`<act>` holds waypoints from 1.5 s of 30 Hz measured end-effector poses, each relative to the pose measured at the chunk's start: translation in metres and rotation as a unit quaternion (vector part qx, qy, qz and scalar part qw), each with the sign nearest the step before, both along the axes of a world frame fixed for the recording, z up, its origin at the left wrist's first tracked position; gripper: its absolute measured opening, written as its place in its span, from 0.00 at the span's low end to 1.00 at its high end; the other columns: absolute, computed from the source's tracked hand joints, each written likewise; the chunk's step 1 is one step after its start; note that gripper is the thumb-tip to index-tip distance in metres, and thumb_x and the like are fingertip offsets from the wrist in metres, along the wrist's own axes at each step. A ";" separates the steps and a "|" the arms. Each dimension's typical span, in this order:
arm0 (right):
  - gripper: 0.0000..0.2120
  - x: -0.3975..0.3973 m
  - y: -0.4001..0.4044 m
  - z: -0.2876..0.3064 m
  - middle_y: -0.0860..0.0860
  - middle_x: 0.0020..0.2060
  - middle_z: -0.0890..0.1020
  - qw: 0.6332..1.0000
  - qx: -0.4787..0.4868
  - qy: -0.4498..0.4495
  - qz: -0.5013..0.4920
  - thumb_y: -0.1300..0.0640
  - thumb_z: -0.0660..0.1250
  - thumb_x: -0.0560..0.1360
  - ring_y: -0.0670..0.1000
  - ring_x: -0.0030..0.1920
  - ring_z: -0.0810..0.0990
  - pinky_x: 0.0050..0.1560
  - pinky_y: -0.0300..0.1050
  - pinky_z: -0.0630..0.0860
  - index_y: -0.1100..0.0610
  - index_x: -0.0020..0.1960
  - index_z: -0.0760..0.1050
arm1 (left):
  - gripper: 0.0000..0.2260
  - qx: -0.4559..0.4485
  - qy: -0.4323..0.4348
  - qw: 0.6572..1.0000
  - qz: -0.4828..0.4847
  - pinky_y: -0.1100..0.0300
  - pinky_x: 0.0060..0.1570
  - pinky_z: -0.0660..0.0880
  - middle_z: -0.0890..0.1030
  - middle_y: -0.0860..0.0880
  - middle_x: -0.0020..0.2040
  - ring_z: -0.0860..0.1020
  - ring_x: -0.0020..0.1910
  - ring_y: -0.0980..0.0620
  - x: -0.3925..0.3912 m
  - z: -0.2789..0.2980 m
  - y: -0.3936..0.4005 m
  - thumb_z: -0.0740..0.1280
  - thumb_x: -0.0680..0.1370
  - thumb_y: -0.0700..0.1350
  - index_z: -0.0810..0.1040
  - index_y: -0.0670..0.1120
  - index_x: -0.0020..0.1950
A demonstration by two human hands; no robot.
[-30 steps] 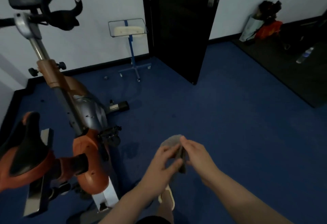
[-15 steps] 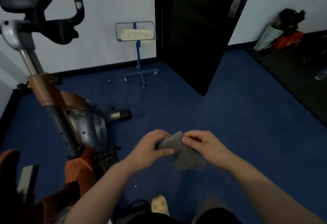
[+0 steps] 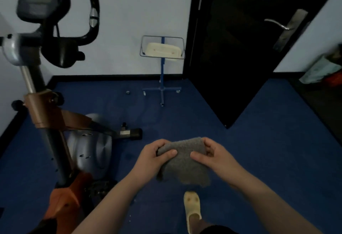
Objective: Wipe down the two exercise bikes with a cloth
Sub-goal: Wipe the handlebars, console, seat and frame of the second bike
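Readying grey cloth (image 3: 182, 161), pinched taut between left hand (image 3: 154, 157) and right hand (image 3: 212, 157), above the floor beside exercise bike (image 3: 55, 115). Next, probably: reaching left, wiping frame.

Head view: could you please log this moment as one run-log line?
left hand: grips grey cloth | right hand: grips cloth | exercise bike: left, untouched | wiping: not begun

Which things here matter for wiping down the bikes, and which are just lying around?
For the job:
grey cloth, held by the left hand and right hand
exercise bike

Lying about:
blue stand
bags by the wall
dark door
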State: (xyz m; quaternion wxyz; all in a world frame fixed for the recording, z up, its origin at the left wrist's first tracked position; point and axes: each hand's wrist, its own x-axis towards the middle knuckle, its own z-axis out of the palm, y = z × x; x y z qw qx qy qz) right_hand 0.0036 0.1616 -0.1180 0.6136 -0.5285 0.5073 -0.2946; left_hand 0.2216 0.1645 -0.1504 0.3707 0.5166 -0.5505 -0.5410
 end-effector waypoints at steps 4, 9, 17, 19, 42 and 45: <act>0.08 0.002 -0.068 0.006 0.47 0.47 0.85 0.999 -0.021 -0.008 0.042 0.54 0.70 0.76 0.46 0.48 0.84 0.43 0.36 0.78 0.53 0.55 0.80 | 0.04 -0.018 -0.022 0.998 0.047 0.50 0.46 0.78 0.82 0.47 0.43 0.81 0.44 0.47 -0.008 0.012 -0.044 0.71 0.77 0.42 0.81 0.42 0.49; 0.06 0.026 -0.137 0.021 0.48 0.45 0.85 0.994 -0.037 -0.012 0.105 0.53 0.69 0.76 0.47 0.46 0.84 0.40 0.35 0.78 0.52 0.52 0.81 | 0.04 -0.015 -0.007 0.986 0.164 0.49 0.47 0.78 0.83 0.43 0.44 0.81 0.46 0.43 0.016 0.027 -0.067 0.72 0.76 0.41 0.81 0.42 0.49; 0.05 0.116 -0.194 0.032 0.48 0.44 0.86 0.979 -0.055 -0.016 0.196 0.54 0.70 0.76 0.47 0.45 0.85 0.40 0.36 0.78 0.51 0.50 0.82 | 0.03 0.005 -0.034 0.950 0.310 0.56 0.38 0.76 0.81 0.45 0.36 0.78 0.35 0.49 0.104 0.030 -0.061 0.68 0.78 0.37 0.80 0.41 0.50; 0.04 0.142 -0.204 0.033 0.48 0.45 0.86 0.980 -0.054 -0.021 0.190 0.54 0.70 0.75 0.47 0.46 0.85 0.40 0.35 0.78 0.49 0.50 0.82 | 0.03 0.014 -0.031 0.937 0.347 0.58 0.36 0.74 0.80 0.47 0.34 0.77 0.33 0.51 0.133 0.028 -0.057 0.67 0.79 0.36 0.80 0.41 0.50; 0.05 0.344 -0.238 0.052 0.45 0.43 0.84 0.982 -0.043 -0.092 -0.162 0.50 0.69 0.75 0.45 0.45 0.83 0.42 0.44 0.78 0.48 0.50 0.79 | 0.06 -0.053 -0.045 0.929 0.365 0.67 0.47 0.77 0.84 0.52 0.47 0.82 0.47 0.57 0.309 0.050 -0.129 0.68 0.78 0.39 0.82 0.49 0.49; 0.06 0.357 -0.240 0.045 0.51 0.48 0.82 0.972 0.086 -0.151 -0.157 0.54 0.64 0.80 0.47 0.46 0.83 0.39 0.42 0.79 0.55 0.55 0.75 | 0.06 -0.065 -0.024 0.911 0.406 0.71 0.44 0.75 0.83 0.54 0.47 0.81 0.45 0.58 0.302 0.056 -0.138 0.68 0.78 0.37 0.82 0.46 0.49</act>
